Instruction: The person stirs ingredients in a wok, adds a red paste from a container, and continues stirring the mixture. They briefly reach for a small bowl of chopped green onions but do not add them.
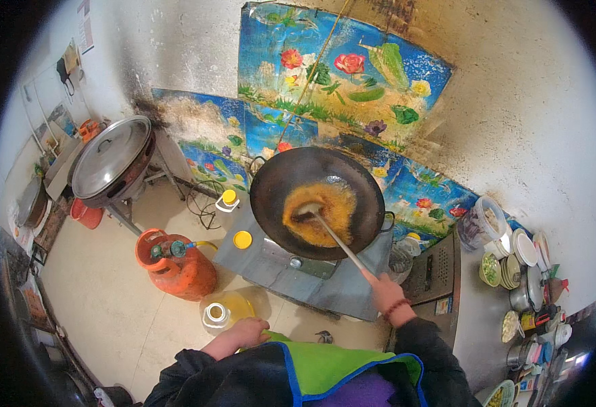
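A long-handled wok ladle or turner [339, 239] is gripped by my right hand [390, 296], which has a beaded bracelet at the wrist. The tool's head dips into foamy orange-yellow liquid [323, 219] at the bottom of a big dark wok [270, 188]. The wok rests on a gas stove [298, 262] set on a grey stand [336, 292]. Low in front of me, my left hand [244, 333] has curled fingers at the edge of a green apron [323, 369]; whether it pinches the cloth is unclear. Just beyond it stands an uncapped plastic jug of yellow oil [234, 308].
An orange gas cylinder [183, 274] stands left of the stove. A loose yellow cap [243, 239] and a yellow-capped bottle [228, 198] sit on the stand's left side. At right, a counter [473, 315] carries plates [524, 248] and bowls. A lidded pan [112, 157] stands far left.
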A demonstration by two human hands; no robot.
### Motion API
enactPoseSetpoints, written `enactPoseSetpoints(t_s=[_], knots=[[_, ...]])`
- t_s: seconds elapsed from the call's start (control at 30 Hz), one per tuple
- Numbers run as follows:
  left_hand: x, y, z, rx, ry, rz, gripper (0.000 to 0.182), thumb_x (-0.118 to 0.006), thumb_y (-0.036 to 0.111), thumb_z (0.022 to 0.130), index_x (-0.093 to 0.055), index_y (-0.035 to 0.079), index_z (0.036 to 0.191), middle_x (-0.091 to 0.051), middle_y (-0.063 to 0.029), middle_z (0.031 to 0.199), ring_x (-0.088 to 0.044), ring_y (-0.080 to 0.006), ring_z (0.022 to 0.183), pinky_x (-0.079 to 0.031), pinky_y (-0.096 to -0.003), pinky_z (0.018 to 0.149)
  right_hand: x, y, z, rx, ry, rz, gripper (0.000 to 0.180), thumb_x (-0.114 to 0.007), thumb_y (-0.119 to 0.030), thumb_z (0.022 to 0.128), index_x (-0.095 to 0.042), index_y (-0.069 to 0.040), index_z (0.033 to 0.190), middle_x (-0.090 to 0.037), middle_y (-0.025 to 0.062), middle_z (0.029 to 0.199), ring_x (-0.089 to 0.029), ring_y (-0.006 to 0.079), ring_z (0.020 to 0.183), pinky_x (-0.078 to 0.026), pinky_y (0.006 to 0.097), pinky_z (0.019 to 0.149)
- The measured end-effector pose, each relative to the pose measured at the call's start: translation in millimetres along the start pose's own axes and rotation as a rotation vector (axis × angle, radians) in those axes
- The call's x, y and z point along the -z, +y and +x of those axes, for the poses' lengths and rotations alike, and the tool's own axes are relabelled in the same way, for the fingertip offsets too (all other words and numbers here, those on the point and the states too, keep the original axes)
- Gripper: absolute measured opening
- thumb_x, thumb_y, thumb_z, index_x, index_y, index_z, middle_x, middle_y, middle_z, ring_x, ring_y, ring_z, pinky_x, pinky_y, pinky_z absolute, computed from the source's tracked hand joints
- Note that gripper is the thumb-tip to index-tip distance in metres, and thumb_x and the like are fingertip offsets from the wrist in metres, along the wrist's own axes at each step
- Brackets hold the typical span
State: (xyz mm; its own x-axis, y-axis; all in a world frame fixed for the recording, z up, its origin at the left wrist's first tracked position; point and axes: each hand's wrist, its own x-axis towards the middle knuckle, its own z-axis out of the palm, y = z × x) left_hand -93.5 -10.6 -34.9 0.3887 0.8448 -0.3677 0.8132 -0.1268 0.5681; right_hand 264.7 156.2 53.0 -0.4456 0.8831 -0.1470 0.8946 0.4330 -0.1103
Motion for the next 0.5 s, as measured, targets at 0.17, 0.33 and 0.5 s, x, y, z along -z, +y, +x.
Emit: enactPoseSetpoints(t_s=[0.17, 0.33, 0.5], knots=[[6.6, -1.4, 3.0, -0.07, 0.142, 0.012, 0.029, -0.057, 0.028, 0.083, -0.061, 0.007, 0.102, -0.059, -0.0159, 0.101, -0.057, -0.0346, 0.096, -0.047, -0.0428, 0.081, 10.5, -21.6, 9.6, -0.157, -0.059, 0.009, 0.048, -0.045, -0.012, 0.086, -0.04, -0.022, 0.133, -0.057, 0.0222, 0.093, -0.059, 0.041, 0.083, -0.049, 0.0473, 0.068], [-4.7, -21.4, -6.8, -0.046, 0.033, 0.096, 0.021, -0.053, 0.023, 0.082, -0.061, 0.006, 0.093, -0.061, -0.0153, 0.092, -0.059, -0.0352, 0.086, -0.048, -0.0441, 0.074, 23.6, -18.8, -25.3, -0.018, -0.107, 0.05, 0.045, -0.045, -0.018, 0.087, -0.042, -0.025, 0.131, -0.058, 0.0209, 0.091, -0.06, 0.0395, 0.077, -0.048, 0.0485, 0.065], [-0.7, -12.0, 5.0, -0.033, 0.174, 0.049, 0.023, -0.05, 0.025, 0.085, -0.06, 0.005, 0.086, -0.061, -0.0154, 0.086, -0.059, -0.0361, 0.079, -0.048, -0.0443, 0.07, 0.5, -42.1, 23.2, -0.093, 0.084, 0.054, 0.046, -0.045, -0.017, 0.086, -0.042, -0.026, 0.132, -0.059, 0.0204, 0.088, -0.06, 0.0397, 0.074, -0.049, 0.0486, 0.064]])
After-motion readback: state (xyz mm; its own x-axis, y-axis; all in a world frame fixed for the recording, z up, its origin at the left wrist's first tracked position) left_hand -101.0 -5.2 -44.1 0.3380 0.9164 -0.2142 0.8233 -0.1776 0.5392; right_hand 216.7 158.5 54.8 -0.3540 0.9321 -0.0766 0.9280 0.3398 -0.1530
